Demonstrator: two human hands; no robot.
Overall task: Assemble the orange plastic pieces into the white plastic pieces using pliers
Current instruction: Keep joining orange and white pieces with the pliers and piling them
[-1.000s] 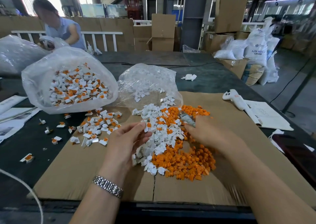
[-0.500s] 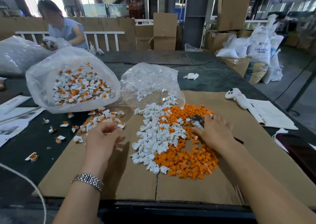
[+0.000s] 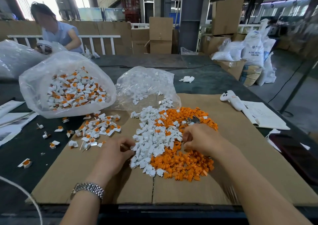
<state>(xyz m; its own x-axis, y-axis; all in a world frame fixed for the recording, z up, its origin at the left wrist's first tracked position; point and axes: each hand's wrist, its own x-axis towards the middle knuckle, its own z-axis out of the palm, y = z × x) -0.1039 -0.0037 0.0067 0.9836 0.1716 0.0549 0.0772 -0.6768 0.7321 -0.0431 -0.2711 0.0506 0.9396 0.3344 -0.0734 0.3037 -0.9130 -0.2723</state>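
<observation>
Bag [image 3: 34,90] w/ done units nearly full, big loose pile left; left hand [image 3: 115,153] pinching white pieces [image 3: 151,138], right hand [image 3: 203,138] gripping pliers [image 3: 193,119].

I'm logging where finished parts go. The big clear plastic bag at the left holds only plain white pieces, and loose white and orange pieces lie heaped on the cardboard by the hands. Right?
Not quite. In the head view, the big clear plastic bag at the left holds white pieces with orange inserts, not plain white ones. The heaps of loose white pieces and orange pieces do lie on the brown cardboard sheet by the hands.
</observation>
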